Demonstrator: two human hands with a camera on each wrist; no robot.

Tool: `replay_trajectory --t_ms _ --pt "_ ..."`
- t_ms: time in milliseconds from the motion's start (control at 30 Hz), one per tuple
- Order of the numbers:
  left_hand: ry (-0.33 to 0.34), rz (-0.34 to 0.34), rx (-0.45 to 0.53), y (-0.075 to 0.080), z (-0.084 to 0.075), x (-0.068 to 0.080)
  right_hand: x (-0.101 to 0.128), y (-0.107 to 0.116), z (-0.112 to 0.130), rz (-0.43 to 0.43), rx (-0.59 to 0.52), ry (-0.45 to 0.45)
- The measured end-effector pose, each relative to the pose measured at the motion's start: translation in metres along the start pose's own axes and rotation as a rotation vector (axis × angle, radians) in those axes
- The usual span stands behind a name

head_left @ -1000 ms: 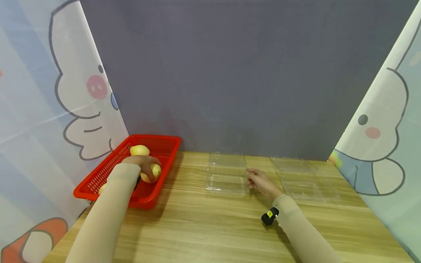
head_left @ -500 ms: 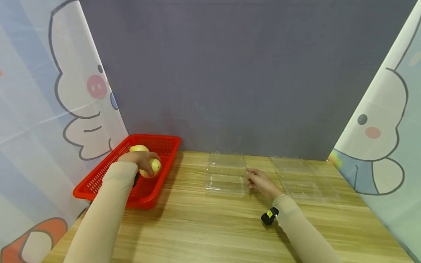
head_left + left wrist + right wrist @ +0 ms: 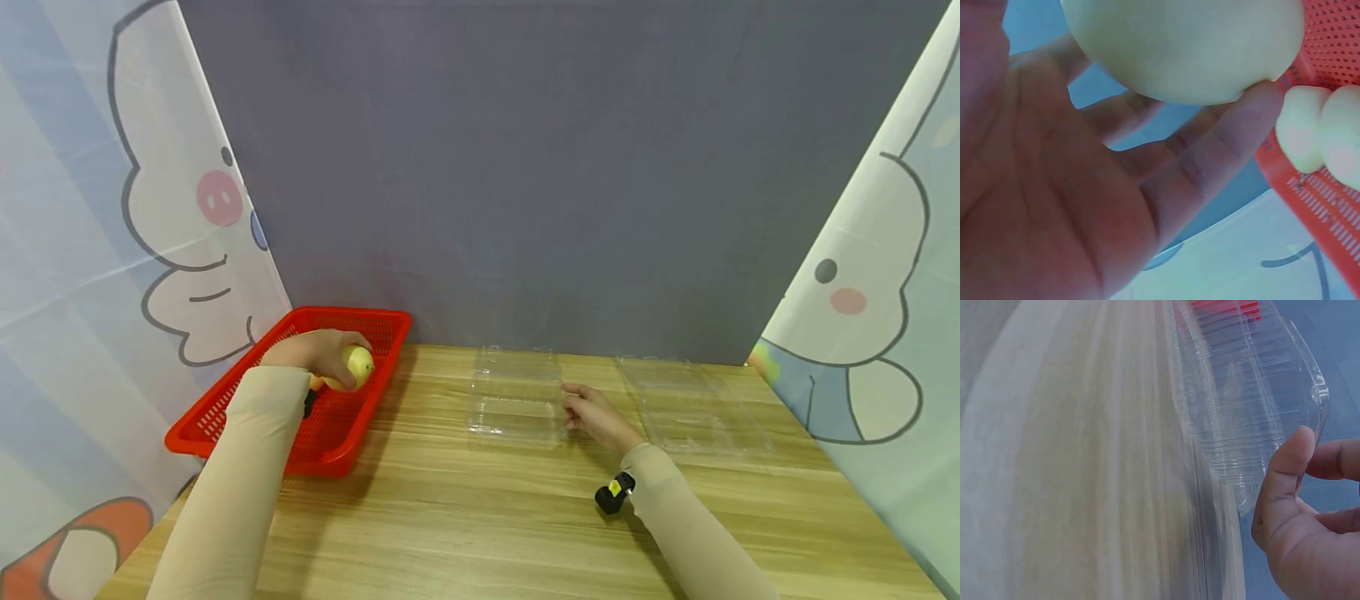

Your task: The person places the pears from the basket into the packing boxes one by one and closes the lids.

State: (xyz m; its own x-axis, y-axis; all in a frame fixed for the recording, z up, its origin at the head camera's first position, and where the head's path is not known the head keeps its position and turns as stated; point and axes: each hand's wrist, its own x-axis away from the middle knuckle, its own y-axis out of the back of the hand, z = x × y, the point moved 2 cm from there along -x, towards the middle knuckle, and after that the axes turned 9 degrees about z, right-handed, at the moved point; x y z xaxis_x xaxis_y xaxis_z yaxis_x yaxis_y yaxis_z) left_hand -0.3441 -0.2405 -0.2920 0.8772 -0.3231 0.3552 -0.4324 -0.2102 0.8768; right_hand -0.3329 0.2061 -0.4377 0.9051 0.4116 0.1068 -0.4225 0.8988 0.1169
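My left hand [image 3: 318, 357] grips a yellow pear [image 3: 356, 365] and holds it a little above the red basket [image 3: 225, 412] at the table's far left. In the left wrist view the pear [image 3: 1185, 47] sits at my fingertips [image 3: 1260, 103], with two more pale pears [image 3: 1319, 134] in the basket [image 3: 1329, 44] behind. My right hand [image 3: 592, 414] rests on the table at the right edge of an open clear plastic clamshell box [image 3: 516, 400]. In the right wrist view my thumb [image 3: 1285, 469] touches the clamshell [image 3: 1241, 394] rim.
A second open clear clamshell [image 3: 697, 408] lies further right on the wooden table [image 3: 465, 517]. A grey wall stands behind, and cartoon-printed curtains hang on both sides. A small black device [image 3: 613, 493] is on my right wrist.
My left hand has lifted the pear up out of the basket and slightly toward the far right. My right hand has stayed still by the clamshell.
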Motion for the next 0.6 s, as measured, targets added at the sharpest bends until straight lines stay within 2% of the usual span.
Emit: replay_trajectory --t_ms 200,367,600 --pt "-0.064 -0.047 -0.094 0.003 -0.011 -0.001 0.0 0.0 -0.001 -0.002 0.0 0.004" --pt "-0.124 -0.078 -0.19 0.004 -0.027 -0.002 0.0 0.0 -0.001 0.003 -0.003 0.002" --pt "-0.169 -0.104 -0.216 0.005 -0.051 0.003 -0.001 0.001 -0.001 0.009 -0.009 0.007"
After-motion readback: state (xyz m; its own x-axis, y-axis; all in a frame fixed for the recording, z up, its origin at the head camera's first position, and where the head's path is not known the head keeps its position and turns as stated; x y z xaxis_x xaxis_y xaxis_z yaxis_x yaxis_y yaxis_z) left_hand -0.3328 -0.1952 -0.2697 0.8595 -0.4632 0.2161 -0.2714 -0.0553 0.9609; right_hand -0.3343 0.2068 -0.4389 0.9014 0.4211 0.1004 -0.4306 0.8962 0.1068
